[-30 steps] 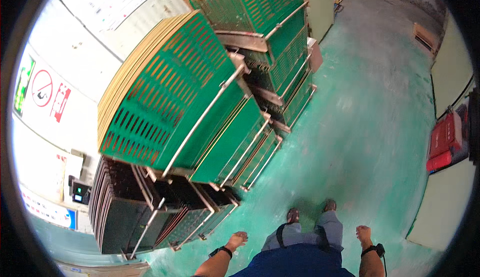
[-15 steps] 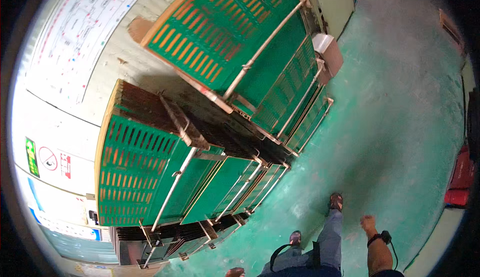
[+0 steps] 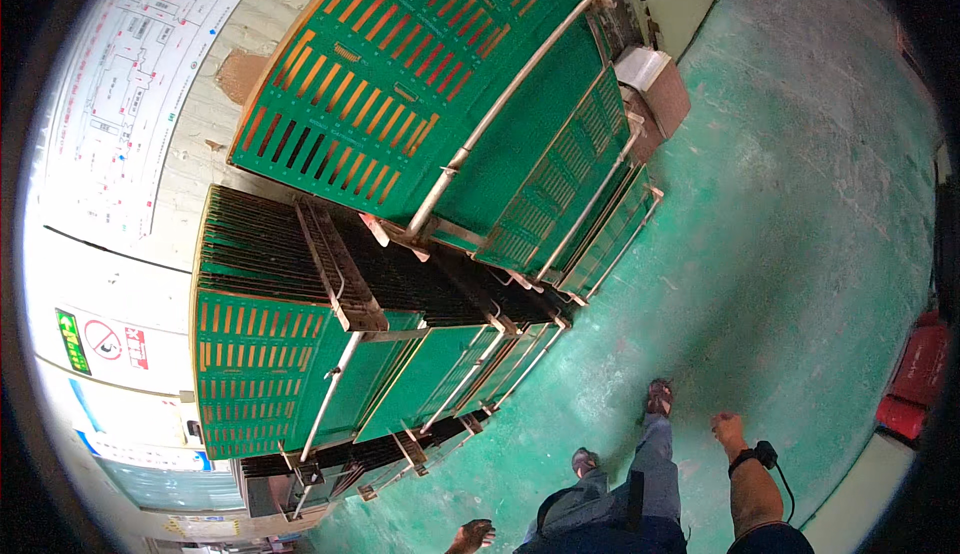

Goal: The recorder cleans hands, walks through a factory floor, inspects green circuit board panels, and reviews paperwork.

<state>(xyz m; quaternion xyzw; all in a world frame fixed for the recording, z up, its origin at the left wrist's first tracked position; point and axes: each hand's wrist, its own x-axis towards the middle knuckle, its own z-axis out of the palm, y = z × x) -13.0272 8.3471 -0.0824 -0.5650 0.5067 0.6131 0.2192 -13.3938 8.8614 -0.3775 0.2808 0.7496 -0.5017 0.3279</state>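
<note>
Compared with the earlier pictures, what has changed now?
Since the first picture, the person has moved forward along the racks, the right shoe now clearly ahead of the left shoe. The left hand sits lower, at the bottom edge; the right hand sits higher. Neither took hold of anything. The green boards stay on the racks.

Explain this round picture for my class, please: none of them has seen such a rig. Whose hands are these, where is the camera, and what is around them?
There is no robot here. A fisheye camera on a person's head looks down, so straight edges bend. The left hand shows at the lower edge; the right hand wears a dark wristband. No held object can be seen. Green slotted boards stand to the left behind metal rails, beside the green floor.
</note>
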